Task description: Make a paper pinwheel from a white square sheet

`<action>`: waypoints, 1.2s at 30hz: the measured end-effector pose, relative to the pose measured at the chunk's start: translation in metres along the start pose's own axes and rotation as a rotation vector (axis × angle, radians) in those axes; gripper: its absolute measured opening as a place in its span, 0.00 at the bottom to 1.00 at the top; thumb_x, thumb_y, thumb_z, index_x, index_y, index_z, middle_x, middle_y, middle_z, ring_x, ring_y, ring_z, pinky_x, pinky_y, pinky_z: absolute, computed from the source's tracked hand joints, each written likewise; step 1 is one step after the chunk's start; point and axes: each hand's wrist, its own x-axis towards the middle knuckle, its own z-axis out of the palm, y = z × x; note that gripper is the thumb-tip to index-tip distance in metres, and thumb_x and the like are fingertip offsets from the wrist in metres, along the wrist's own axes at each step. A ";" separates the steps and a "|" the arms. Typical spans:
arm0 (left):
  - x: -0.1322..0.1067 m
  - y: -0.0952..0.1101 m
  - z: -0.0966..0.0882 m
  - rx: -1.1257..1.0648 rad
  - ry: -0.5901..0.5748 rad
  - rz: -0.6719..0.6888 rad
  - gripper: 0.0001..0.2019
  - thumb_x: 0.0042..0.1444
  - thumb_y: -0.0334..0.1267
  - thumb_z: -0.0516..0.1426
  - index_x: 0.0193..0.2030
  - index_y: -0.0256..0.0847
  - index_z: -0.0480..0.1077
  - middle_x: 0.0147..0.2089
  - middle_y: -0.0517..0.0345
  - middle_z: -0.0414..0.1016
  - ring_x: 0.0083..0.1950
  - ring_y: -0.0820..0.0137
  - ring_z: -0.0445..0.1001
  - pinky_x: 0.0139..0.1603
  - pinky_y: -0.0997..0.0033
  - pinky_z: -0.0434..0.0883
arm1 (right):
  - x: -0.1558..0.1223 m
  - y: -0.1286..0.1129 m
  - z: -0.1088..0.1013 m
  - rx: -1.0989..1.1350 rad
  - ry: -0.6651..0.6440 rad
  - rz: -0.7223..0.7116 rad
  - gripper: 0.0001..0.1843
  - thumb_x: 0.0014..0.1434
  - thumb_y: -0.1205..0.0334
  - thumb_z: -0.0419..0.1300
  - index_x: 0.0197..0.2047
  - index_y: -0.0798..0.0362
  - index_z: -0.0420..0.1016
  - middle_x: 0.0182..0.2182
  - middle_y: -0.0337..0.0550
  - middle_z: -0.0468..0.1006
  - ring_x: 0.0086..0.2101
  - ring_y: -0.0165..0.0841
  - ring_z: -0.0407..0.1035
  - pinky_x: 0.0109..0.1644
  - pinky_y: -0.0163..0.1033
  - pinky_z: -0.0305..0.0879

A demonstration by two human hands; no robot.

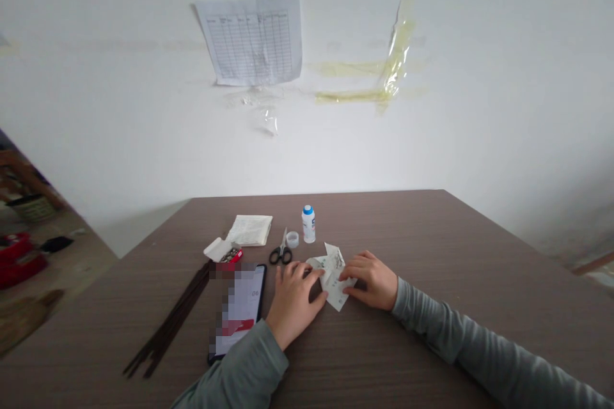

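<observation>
A folded piece of pale printed paper (336,281) with pointed corners lies on the brown table between my hands. My left hand (296,303) reaches its left side, with thumb and index finger curved onto the paper's edge and the other fingers bent. From the right, my right hand (371,281) grips the paper between thumb and fingers. Just beyond my left hand are black-handled scissors (281,254), blades pointing away, and a small translucent round cup (292,239). A white bottle with a blue cap (309,227) stands upright behind the paper.
Left of my left hand lies a phone (247,307), partly blurred out. Beside it are thin dark sticks (175,316) and an open red box (233,257) of small metal pieces. A stack of paper (249,231) sits farther back, before the white wall (336,153).
</observation>
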 end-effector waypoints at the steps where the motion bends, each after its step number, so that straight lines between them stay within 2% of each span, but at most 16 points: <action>1: 0.000 -0.001 0.001 -0.003 0.008 0.006 0.22 0.76 0.42 0.75 0.74 0.58 0.92 0.73 0.46 0.93 0.82 0.37 0.82 0.91 0.17 0.73 | -0.002 -0.003 0.002 -0.008 -0.008 -0.012 0.10 0.70 0.62 0.82 0.53 0.40 0.96 0.45 0.45 0.98 0.47 0.50 0.92 0.62 0.55 0.82; 4: 0.001 -0.002 0.003 -0.017 0.022 0.011 0.22 0.75 0.40 0.75 0.73 0.55 0.93 0.72 0.44 0.93 0.80 0.36 0.83 0.90 0.15 0.73 | -0.003 -0.011 0.001 -0.029 -0.037 -0.022 0.12 0.70 0.60 0.83 0.56 0.41 0.97 0.48 0.46 0.99 0.50 0.51 0.92 0.64 0.56 0.80; 8: 0.001 -0.001 0.004 -0.024 0.010 0.005 0.22 0.75 0.38 0.75 0.74 0.54 0.93 0.72 0.43 0.92 0.81 0.36 0.82 0.90 0.12 0.71 | -0.001 -0.023 -0.007 -0.058 -0.061 0.053 0.14 0.69 0.58 0.84 0.56 0.43 0.97 0.50 0.48 0.99 0.52 0.52 0.91 0.63 0.55 0.79; 11: 0.001 -0.001 0.004 -0.012 0.007 0.009 0.23 0.76 0.38 0.75 0.74 0.55 0.92 0.72 0.44 0.91 0.81 0.37 0.82 0.90 0.14 0.72 | 0.000 -0.029 -0.012 -0.061 -0.084 0.089 0.15 0.68 0.59 0.84 0.57 0.43 0.97 0.50 0.48 0.99 0.52 0.51 0.90 0.62 0.54 0.78; 16: 0.002 -0.001 0.007 -0.012 0.032 0.019 0.22 0.74 0.39 0.75 0.72 0.56 0.93 0.71 0.45 0.92 0.80 0.37 0.82 0.89 0.17 0.74 | 0.002 -0.032 -0.016 -0.062 -0.110 0.122 0.18 0.66 0.61 0.84 0.58 0.43 0.96 0.49 0.44 0.97 0.51 0.48 0.88 0.62 0.51 0.76; 24: 0.003 0.002 0.004 -0.015 0.015 0.013 0.22 0.74 0.39 0.75 0.72 0.56 0.93 0.72 0.45 0.92 0.80 0.37 0.83 0.88 0.20 0.75 | 0.001 -0.029 -0.017 -0.050 -0.109 0.126 0.17 0.70 0.64 0.81 0.60 0.43 0.94 0.48 0.44 0.96 0.50 0.46 0.87 0.62 0.49 0.77; 29: 0.003 0.004 0.001 -0.006 0.001 0.003 0.23 0.74 0.37 0.75 0.73 0.56 0.93 0.73 0.45 0.92 0.81 0.37 0.83 0.90 0.18 0.74 | -0.003 -0.024 -0.012 -0.057 -0.066 0.095 0.21 0.68 0.71 0.76 0.61 0.46 0.92 0.48 0.43 0.96 0.48 0.43 0.87 0.62 0.48 0.77; 34: 0.003 0.006 -0.002 -0.014 -0.010 -0.009 0.22 0.74 0.37 0.75 0.73 0.55 0.93 0.73 0.45 0.92 0.81 0.39 0.83 0.89 0.23 0.76 | -0.003 -0.023 -0.012 -0.044 -0.069 0.083 0.30 0.60 0.78 0.69 0.62 0.47 0.92 0.48 0.44 0.97 0.49 0.44 0.88 0.64 0.49 0.78; 36: 0.003 0.007 -0.002 -0.017 -0.010 -0.012 0.23 0.74 0.37 0.75 0.72 0.55 0.93 0.73 0.45 0.92 0.81 0.38 0.83 0.89 0.23 0.75 | -0.003 -0.024 -0.013 -0.033 -0.078 0.091 0.31 0.58 0.79 0.68 0.60 0.48 0.92 0.48 0.45 0.97 0.49 0.45 0.89 0.65 0.50 0.80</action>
